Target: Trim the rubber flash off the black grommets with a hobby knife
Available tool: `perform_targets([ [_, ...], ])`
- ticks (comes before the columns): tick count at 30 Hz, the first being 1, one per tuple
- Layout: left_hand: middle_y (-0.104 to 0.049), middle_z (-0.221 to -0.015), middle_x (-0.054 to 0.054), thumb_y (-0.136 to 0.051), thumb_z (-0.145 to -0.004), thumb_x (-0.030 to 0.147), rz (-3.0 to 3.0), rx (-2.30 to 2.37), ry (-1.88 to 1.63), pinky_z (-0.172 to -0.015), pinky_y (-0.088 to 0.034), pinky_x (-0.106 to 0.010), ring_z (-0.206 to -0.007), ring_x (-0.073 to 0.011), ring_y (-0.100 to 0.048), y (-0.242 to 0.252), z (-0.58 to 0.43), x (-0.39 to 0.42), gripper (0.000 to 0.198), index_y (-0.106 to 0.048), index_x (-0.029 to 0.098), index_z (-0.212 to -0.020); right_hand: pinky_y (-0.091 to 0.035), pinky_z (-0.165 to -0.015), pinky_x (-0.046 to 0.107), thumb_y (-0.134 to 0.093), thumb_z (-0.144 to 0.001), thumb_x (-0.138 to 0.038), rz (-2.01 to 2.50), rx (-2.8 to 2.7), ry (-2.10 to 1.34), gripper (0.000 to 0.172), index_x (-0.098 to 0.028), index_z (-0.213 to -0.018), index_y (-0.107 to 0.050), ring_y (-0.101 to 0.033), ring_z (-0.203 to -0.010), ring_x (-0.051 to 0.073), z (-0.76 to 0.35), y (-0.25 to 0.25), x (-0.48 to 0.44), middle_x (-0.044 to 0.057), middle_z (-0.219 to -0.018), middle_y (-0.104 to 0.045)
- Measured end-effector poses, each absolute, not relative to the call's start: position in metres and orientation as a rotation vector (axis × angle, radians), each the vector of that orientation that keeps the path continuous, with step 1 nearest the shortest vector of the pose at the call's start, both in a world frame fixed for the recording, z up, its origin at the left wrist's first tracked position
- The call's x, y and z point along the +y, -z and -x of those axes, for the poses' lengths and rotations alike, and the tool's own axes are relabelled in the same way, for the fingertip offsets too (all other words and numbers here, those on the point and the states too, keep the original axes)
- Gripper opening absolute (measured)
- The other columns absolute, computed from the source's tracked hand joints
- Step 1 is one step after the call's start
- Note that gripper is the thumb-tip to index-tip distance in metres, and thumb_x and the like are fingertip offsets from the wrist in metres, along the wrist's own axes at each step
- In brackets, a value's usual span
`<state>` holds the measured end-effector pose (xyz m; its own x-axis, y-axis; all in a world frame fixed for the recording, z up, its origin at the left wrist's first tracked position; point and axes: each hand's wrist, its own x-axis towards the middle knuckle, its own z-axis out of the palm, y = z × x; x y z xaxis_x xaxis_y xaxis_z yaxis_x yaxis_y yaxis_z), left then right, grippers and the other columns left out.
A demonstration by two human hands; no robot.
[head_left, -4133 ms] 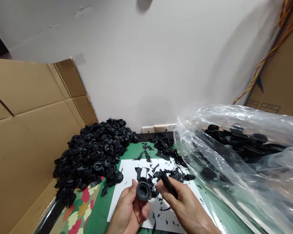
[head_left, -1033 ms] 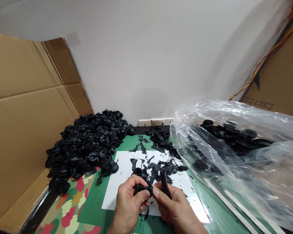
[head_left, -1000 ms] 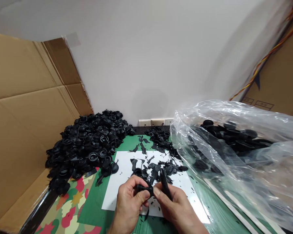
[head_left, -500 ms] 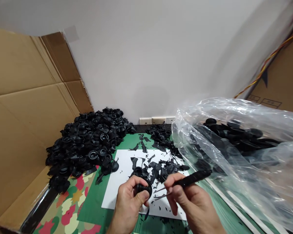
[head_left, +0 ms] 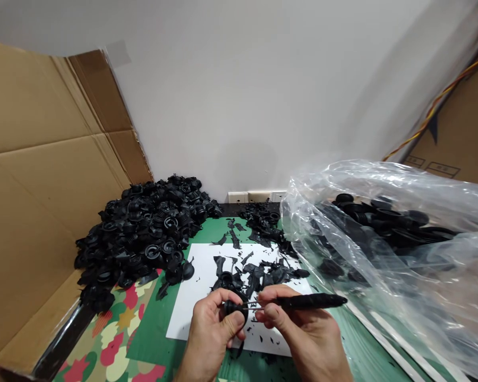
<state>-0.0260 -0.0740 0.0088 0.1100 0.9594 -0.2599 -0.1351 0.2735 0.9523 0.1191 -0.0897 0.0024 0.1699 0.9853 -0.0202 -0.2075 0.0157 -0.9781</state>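
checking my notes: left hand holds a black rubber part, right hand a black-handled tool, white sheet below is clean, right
No: the head view shows the white sheet littered with black scraps, not clean. The left hand does hold the black rubber part and the right hand the black-handled tool.

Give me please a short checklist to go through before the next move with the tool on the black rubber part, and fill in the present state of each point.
1. Is the left hand closed round the rubber part? ok.
2. Does the right hand grip the tool by its black handle? ok.
3. Does the thin tip touch the part's rim? cannot tell, too small to see.
4. Is the thumb clear of the tip? not ok, it sits close beside it.
5. Are both hands over the white sheet? ok.
6. Is the sheet free of scraps? not ok, many lie across it.
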Motion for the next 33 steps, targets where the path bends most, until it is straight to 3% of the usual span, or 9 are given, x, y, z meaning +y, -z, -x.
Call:
perform_targets([
  [13, -0.047, -0.045, 0.008, -0.072, -0.065, 0.031, -0.999, 1.106, -1.009, -0.038, -0.023, -0.016, -0.038, -0.0050, -0.039, -0.010, 0.023, -0.074, 0.023, -0.058, 0.015, -0.076, -0.050, -0.052, 0.024, -0.068, -0.072, -0.032, 1.037, -0.993, -1.094, 0.012, -0.020, -0.075, -0.067, -0.062, -0.053, 0.016, -0.114, -0.005, -0.090, 0.000, -0.059, -0.065],
  [18, -0.051, -0.046, 0.006, -0.074, -0.060, 0.023, -0.996, 1.156, -0.984, -0.038, -0.027, -0.016, -0.039, -0.0059, -0.044, -0.009, 0.015, -0.082, 0.019, -0.060, 0.014, -0.068, -0.044, -0.046, 0.023, -0.062, -0.077, -0.018, 0.928, -1.150, -0.548, 0.008, -0.022, -0.072, -0.065, -0.055, -0.051, 0.013, -0.120, -0.009, -0.085, -0.001, -0.063, -0.060],
  [21, -0.055, -0.044, 0.004, -0.077, -0.057, 0.029, -0.943, 1.156, -1.021, -0.035, -0.025, -0.016, -0.036, -0.0059, -0.043, -0.008, 0.017, -0.087, 0.026, -0.061, 0.014, -0.071, -0.044, -0.049, 0.024, -0.063, -0.077, -0.016, 1.039, -1.142, -0.269, 0.007, -0.023, -0.077, -0.064, -0.057, -0.054, 0.013, -0.137, -0.014, -0.081, 0.000, -0.069, -0.062],
  [23, -0.059, -0.045, 0.001, -0.077, -0.058, 0.033, -0.934, 1.169, -1.061, -0.035, -0.025, -0.015, -0.036, -0.0062, -0.043, -0.008, 0.021, -0.087, 0.031, -0.061, 0.014, -0.077, -0.044, -0.049, 0.027, -0.065, -0.076, -0.024, 1.178, -1.059, -0.325, 0.004, -0.022, -0.080, -0.065, -0.057, -0.052, 0.015, -0.146, -0.017, -0.082, 0.000, -0.066, -0.062],
  [27, -0.063, -0.047, -0.002, -0.076, -0.061, 0.035, -0.928, 1.176, -1.070, -0.038, -0.027, -0.015, -0.039, -0.0064, -0.045, -0.008, 0.027, -0.083, 0.034, -0.059, 0.013, -0.080, -0.046, -0.050, 0.029, -0.065, -0.074, -0.039, 1.264, -0.894, -0.704, 0.022, -0.019, -0.083, -0.066, -0.058, -0.053, 0.018, -0.146, -0.014, -0.087, 0.000, -0.052, -0.061],
  [33, -0.062, -0.045, 0.000, -0.075, -0.061, 0.034, -0.960, 1.239, -1.069, -0.038, -0.027, -0.016, -0.038, -0.0060, -0.043, -0.009, 0.025, -0.081, 0.031, -0.058, 0.013, -0.078, -0.047, -0.055, 0.027, -0.066, -0.072, -0.041, 1.143, -0.897, -0.987, 0.022, -0.020, -0.080, -0.067, -0.058, -0.054, 0.017, -0.130, -0.003, -0.093, -0.001, -0.050, -0.061],
])
